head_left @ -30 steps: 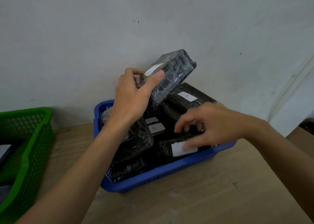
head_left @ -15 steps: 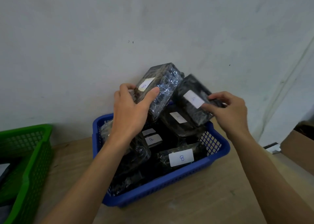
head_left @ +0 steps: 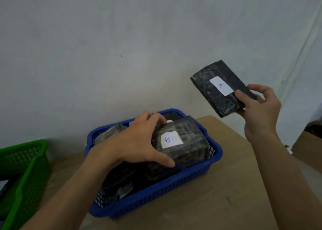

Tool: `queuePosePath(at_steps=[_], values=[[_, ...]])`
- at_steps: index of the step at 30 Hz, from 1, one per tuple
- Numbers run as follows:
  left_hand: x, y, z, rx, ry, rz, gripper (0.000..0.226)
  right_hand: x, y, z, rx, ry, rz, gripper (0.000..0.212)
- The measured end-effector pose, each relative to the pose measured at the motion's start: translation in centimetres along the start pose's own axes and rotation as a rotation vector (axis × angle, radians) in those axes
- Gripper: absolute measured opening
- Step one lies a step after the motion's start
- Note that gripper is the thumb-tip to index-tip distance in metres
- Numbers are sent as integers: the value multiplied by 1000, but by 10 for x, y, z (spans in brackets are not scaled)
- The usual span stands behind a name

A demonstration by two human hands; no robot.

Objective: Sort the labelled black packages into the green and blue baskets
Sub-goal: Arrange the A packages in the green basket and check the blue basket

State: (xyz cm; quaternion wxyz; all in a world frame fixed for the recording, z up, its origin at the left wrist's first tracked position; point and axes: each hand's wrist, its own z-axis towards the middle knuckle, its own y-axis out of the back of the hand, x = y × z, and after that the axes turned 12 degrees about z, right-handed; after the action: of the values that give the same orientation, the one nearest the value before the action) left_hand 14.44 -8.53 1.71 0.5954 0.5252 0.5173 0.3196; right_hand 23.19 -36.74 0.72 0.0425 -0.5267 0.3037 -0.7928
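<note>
**One package pressed into the blue basket, one held aloft**

At the far left, the green basket [head_left: 31, 186] sits on the wooden table [head_left: 235, 195]. Next along, the left hand [head_left: 137, 146] is spread over the B package [head_left: 183, 142], fingers and thumb curled round its edges. It holds the package on top of the other black packages [head_left: 118, 181] in the blue basket [head_left: 165, 195]. Over on the right, the right hand [head_left: 259, 111] pinches the A package [head_left: 221, 88] by one end, up in the air beside the blue basket.

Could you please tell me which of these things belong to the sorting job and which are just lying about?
Job: A package, held by right hand; B package, gripped by left hand; blue basket; green basket.
Lying about: cardboard box at far right.
</note>
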Motion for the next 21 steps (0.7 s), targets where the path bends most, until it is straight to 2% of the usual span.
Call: queuePosePath(at_steps=[2,5,7,8,10,13,15,18,19,20,21], values=[[-2,12,12,56,67,-88,75,-9,-8,-5,20,-44,18,30],[4,17,59,-33,396,-416,64,-27,-22,-15,40,-116,22,28],[11,12,92,16,552,-326,55,-39,-27,-22,72,-141,11,28],[11,9,102,92,593,-284,54,-44,-28,-26,86,-148,-2,27],[12,2,120,264,653,-309,71,-50,-28,-29,89,-162,-14,25],[6,-2,129,321,664,-296,84,-52,-25,-26,64,-162,8,21],[1,-4,129,218,680,-310,91,-53,-23,-24,68,-133,-13,18],[9,-7,130,40,718,-537,124,-55,-22,-26,62,-79,-45,15],[12,-8,130,-11,724,-611,129,-56,-22,-28,56,-58,-62,14],[15,-9,131,-80,720,-668,121,-57,-23,-31,53,-38,-80,12],[17,-8,129,-181,698,-709,101,-57,-24,-34,53,-23,-98,11]])
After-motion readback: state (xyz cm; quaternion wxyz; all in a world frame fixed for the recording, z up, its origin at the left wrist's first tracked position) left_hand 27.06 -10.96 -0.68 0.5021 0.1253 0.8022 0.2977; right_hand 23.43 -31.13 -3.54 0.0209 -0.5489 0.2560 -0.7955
